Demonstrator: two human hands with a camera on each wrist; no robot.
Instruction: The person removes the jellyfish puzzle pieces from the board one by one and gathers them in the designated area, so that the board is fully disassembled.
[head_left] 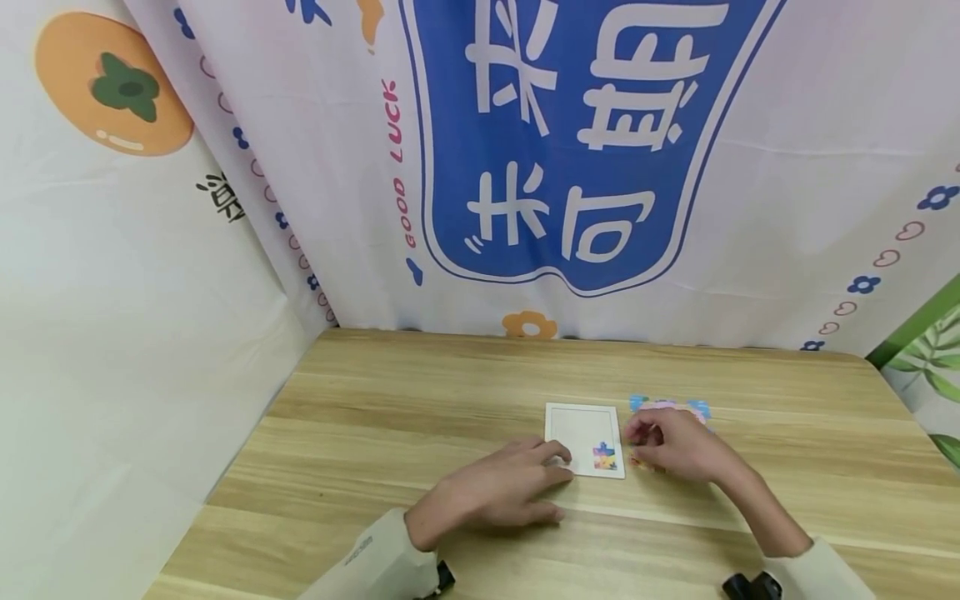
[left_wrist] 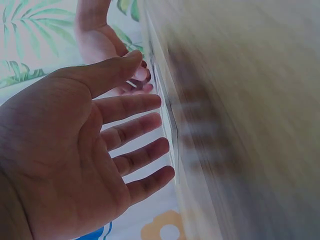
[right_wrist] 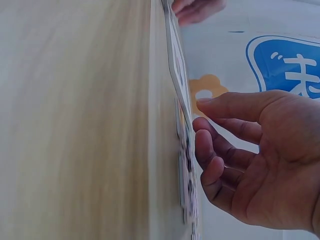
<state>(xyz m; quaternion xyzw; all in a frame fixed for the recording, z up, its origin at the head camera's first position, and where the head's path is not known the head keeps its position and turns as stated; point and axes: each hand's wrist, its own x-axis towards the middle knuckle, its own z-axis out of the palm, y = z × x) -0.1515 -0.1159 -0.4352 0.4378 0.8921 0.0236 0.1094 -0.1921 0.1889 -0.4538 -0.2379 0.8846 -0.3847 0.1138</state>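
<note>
A white puzzle tray [head_left: 579, 427] lies flat on the table, a few joined colourful puzzle pieces [head_left: 604, 457] in its lower right corner. My left hand [head_left: 504, 486] rests at the tray's left edge, fingers spread and fairly straight. To the right of the tray, my right hand [head_left: 686, 443] hovers over loose puzzle pieces [head_left: 699, 408] and partly hides them. In the right wrist view its fingers are bent, with a small gap between thumb and index finger [right_wrist: 210, 130]; no piece shows there. Seen edge-on in that view, the loose pieces [right_wrist: 185, 185] lie below the fingers.
The wooden table [head_left: 390, 400] reaches back to a white printed cloth [head_left: 360, 208] with a blue sign. Another cloth [head_left: 112, 333] hangs along the left side. A green leaf-patterned cloth [head_left: 937, 350] stands at the right edge.
</note>
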